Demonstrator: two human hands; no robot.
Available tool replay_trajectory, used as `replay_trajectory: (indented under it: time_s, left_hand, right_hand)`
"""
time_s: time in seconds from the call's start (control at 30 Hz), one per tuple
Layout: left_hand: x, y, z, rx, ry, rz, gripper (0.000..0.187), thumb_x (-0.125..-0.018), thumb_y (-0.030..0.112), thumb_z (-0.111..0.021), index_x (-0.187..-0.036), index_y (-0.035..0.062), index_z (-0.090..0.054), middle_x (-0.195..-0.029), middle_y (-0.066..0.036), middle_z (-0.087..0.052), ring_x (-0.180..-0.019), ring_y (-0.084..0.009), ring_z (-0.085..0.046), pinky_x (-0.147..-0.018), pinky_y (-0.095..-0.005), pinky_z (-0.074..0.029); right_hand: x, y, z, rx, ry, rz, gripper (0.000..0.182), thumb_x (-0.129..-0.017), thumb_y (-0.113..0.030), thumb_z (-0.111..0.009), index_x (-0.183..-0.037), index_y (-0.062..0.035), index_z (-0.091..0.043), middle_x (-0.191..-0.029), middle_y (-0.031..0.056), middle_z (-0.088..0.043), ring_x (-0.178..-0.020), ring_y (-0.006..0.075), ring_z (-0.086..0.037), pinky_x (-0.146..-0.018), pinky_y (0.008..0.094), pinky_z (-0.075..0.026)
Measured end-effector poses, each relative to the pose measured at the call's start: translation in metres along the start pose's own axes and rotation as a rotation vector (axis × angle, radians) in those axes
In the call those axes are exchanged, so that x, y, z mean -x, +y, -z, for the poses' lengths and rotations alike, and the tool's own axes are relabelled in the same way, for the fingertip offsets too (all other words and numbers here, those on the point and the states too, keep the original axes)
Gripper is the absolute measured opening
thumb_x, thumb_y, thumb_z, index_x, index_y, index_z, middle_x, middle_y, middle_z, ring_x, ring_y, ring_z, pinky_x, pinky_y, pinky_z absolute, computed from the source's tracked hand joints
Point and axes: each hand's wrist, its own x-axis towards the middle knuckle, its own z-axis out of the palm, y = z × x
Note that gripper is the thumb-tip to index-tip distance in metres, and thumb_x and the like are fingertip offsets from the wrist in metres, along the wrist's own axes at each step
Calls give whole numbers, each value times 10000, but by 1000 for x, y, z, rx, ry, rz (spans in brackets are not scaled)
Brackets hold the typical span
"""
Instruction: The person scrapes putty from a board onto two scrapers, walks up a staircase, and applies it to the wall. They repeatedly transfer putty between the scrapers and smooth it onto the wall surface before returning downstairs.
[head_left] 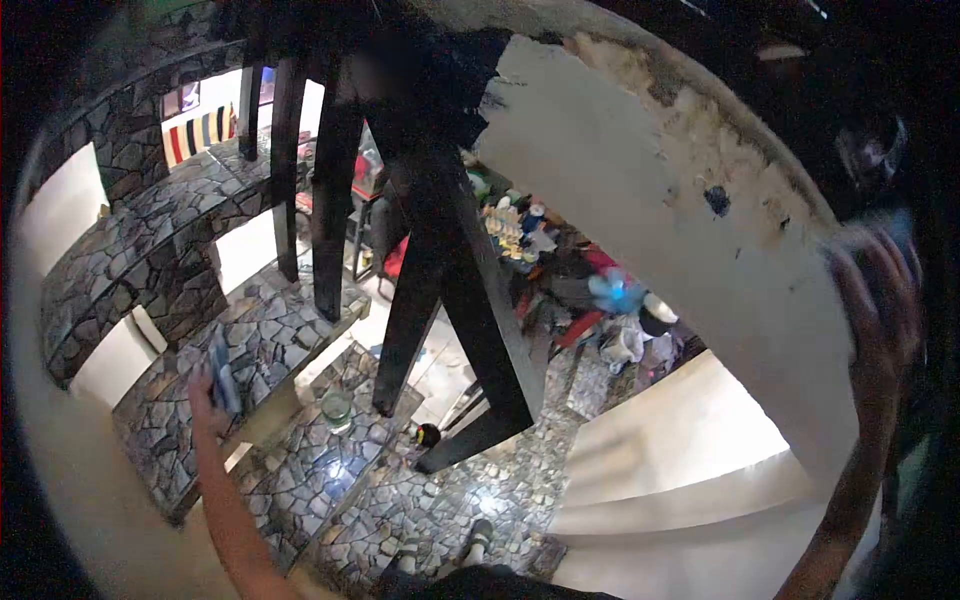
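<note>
At the left, my left hand [204, 402] is closed on a bluish-grey cloth [224, 375], over the stone-patterned steps. My right hand [880, 300] is raised at the far right, beside the stained pale wall [660, 190]. Motion smears its fingers, and I cannot tell whether it holds the pale bluish blur at its fingertips. A clear greenish container [337, 410] stands on a step between my arms, nearer the left one.
Dark railing posts [490, 330] slant down the middle, with more uprights [330, 200] to the left. Below them lies a heap of mixed clothes and household items [600, 300]. A small black and yellow round thing [428, 434] sits near a post's foot. My feet [480, 538] stand on the stone-patterned floor [400, 500].
</note>
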Motion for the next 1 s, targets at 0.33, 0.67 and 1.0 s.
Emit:
replay_trajectory:
  time_s: [0.33, 0.67, 1.0]
  left_hand:
    - [-24, -124, 47, 652, -339, 250, 386, -833, 274, -552, -1145, 50, -515, -995, -49, -583, -785, -147, -563, -641, -250, -486]
    - [-41, -145, 55, 911, -444, 419, 440, -899, 301, -492, -1259, 54, -437, -886, -23, -605, -462, -63, -456, -315, -179, -328]
    - [-35, -132, 46, 796, -272, 479, 419, -902, 340, -479, -1235, 86, -469, -716, 19, -576, -428, -47, -427, -306, -169, -298]
  right_hand:
    - [-246, -80, -52, 227, 220, 412, 476, -734, -126, -624, -1182, -255, -526, -1187, 47, -461, -1180, 198, -420, -1039, 486, -269]
    - [-304, -107, -76, 264, 109, 438, 432, -761, -109, -619, -1153, -275, -548, -1194, 20, -482, -1164, 159, -435, -1031, 455, -270]
    - [-315, -113, -97, 189, 137, 482, 407, -765, -78, -610, -1121, -272, -581, -1210, 37, -476, -1135, 194, -447, -1019, 462, -260]
